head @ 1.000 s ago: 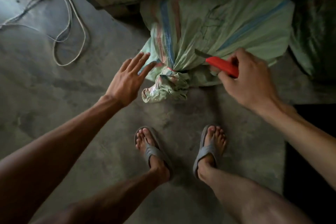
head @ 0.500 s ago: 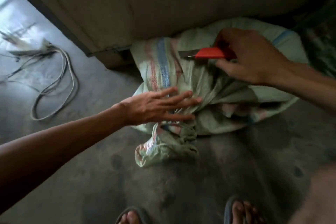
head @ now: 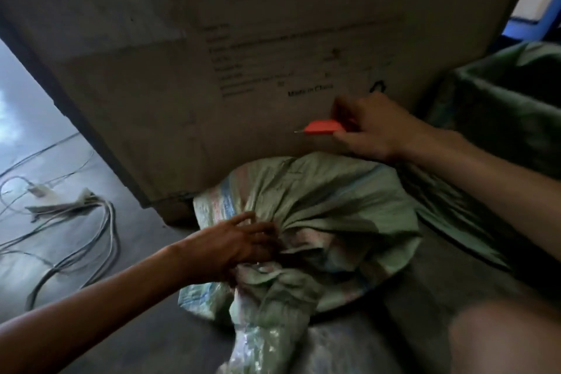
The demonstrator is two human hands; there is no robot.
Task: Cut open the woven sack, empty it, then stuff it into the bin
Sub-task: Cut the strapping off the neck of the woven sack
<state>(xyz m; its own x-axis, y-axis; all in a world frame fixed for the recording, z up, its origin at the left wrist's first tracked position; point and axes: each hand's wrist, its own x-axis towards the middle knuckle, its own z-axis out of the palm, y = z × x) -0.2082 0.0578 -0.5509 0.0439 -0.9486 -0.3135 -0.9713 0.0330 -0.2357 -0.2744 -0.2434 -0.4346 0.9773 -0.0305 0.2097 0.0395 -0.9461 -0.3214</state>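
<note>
Woven sack (head: pixel 318 206) lay on floor (head: pixel 91 252) against cardboard box (head: pixel 212 55), still tied shut. Left hand (head: pixel 239 244) had its grip closed on the bunched neck. Right hand (head: pixel 367 127) gripped red cutter (head: pixel 323 127), blade out, held above sack, not touching. Risk: blade path ran toward left fingers (head: pixel 243 218); a slip w/ slack fabric could nick them or snag.

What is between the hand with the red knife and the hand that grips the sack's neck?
In the head view, only the sack's bulging green body lies between right hand and left hand.
</note>
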